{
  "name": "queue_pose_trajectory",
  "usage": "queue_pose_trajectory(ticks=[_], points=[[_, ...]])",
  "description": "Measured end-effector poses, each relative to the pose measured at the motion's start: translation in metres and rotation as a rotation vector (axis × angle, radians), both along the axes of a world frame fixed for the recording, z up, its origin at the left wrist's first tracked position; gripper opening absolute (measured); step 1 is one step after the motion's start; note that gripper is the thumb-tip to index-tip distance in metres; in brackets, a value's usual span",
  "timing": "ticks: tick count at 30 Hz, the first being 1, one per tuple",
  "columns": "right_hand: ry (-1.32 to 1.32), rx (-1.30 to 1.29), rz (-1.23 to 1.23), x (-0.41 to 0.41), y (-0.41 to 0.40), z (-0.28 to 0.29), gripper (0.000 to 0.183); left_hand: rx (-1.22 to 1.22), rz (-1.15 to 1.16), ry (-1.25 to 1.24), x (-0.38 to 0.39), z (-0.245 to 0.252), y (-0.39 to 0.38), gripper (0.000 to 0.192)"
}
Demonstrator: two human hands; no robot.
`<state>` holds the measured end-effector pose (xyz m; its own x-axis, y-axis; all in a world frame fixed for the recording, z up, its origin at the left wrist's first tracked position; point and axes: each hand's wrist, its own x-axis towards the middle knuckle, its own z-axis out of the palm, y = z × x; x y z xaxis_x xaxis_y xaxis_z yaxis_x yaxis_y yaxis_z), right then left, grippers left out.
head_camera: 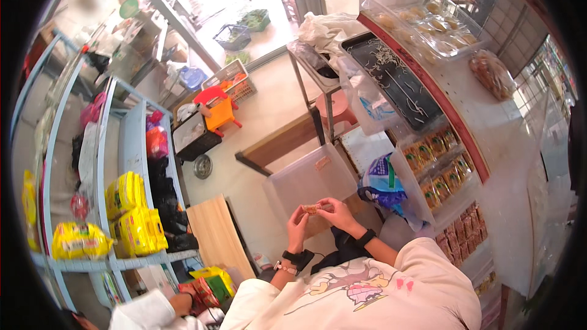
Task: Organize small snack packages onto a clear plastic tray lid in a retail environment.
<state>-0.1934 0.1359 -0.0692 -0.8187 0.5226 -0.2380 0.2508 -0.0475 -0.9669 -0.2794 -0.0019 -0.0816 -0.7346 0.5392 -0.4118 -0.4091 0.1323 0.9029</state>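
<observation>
Between the fingertips of both hands is a small pinkish wrapped snack packet point(312, 210). My left hand point(298, 226) pinches one end, and my right hand point(338, 215) grips the other. Just beyond them stands a translucent plastic bin point(293, 183). A similar small packet point(322, 163) lies in it towards the far side. Black bands circle both my wrists. To the right, a plastic tub point(419, 192) holds rows of packaged snacks point(433, 146). Several reddish wrapped packets point(463, 233) are lined up in another container nearer my body.
A blue-and-purple bag point(383, 185) sits right of the bin. A black tray point(390, 78) holds pale strips. Blue shelving point(105, 146) with yellow packages point(137, 231) stands left, near a wooden board point(222, 233). Another person's arm point(181, 302) is at lower left, beside a red package point(202, 291).
</observation>
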Motion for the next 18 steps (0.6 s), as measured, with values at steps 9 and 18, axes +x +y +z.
queue_pose_trajectory(ticks=[9, 18], points=[[0.191, -0.016, -0.111, 0.121, -0.062, 0.068, 0.025, 0.100, -0.108, 0.310, 0.107, 0.077, -0.048, 0.040], [0.113, 0.106, -0.312, 0.277, -0.065, 0.131, 0.030, 0.229, -0.566, 0.403, 0.211, 0.131, -0.013, 0.029]])
